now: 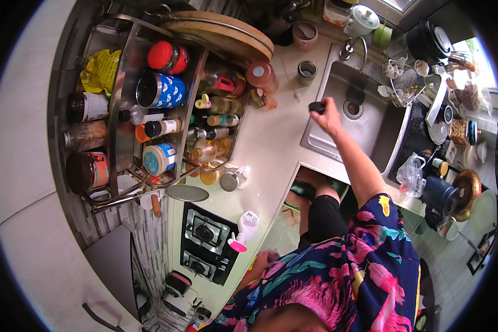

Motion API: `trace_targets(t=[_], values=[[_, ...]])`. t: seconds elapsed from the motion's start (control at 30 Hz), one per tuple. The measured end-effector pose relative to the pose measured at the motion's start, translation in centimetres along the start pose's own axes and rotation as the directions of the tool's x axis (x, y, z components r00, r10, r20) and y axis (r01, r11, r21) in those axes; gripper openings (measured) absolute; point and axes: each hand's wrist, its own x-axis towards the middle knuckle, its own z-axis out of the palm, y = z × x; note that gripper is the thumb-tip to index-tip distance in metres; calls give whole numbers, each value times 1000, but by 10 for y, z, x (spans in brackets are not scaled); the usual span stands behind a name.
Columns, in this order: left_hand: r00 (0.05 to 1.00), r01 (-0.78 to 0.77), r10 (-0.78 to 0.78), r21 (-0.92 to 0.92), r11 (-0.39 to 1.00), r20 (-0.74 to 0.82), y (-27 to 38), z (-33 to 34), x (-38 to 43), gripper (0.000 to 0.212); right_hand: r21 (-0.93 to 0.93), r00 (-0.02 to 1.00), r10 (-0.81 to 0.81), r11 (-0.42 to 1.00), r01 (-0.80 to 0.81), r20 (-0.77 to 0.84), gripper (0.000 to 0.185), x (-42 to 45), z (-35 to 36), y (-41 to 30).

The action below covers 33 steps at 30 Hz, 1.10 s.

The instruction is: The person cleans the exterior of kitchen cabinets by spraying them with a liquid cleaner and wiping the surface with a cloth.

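Note:
My right hand (328,117) reaches over the left rim of the stainless steel sink (336,95). Its fingers grip a small black object (316,108), which looks like a cap or lid. Close by on the counter (269,153) stands an open metal cup (307,70). Low in the picture, my left hand (267,259) is close to my body, partly covered by the patterned shirt; whether it holds anything is unclear. A white bottle with a pink top (247,228) is near it, beside the gas hob (209,245).
A metal rack (122,95) with jars and bottles overhangs the counter at left, near a round wooden chopping board (220,35). The faucet (362,52) rises behind the basin. Dishes in a wire rack (406,91), a plastic bag (413,176) and a blue container (439,194) crowd the right.

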Motion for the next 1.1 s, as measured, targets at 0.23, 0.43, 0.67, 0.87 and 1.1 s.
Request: trace_targets(t=[0.23,0.43,0.67,0.87,1.1], values=[[1000,-6,3,97,995,31,-16,13,12,67,-137,699,-563,812,567,-441,74,64,-33,-41],[999,-11,9,48,999,49,-15,10,15,68,-251,811,-565,816,521,-153,90,82,-16,-71],[996,-93,93,11,996,-6,3,3,11,64,-362,859,-512,803,473,-15,91,87,-16,-71],[996,-83,85,70,994,-25,27,-2,15,64,-250,926,-375,902,353,-46,108,98,-10,-72],[1000,-10,12,68,998,-27,42,-10,10,62,80,984,-166,982,171,-67,111,113,17,-16]])
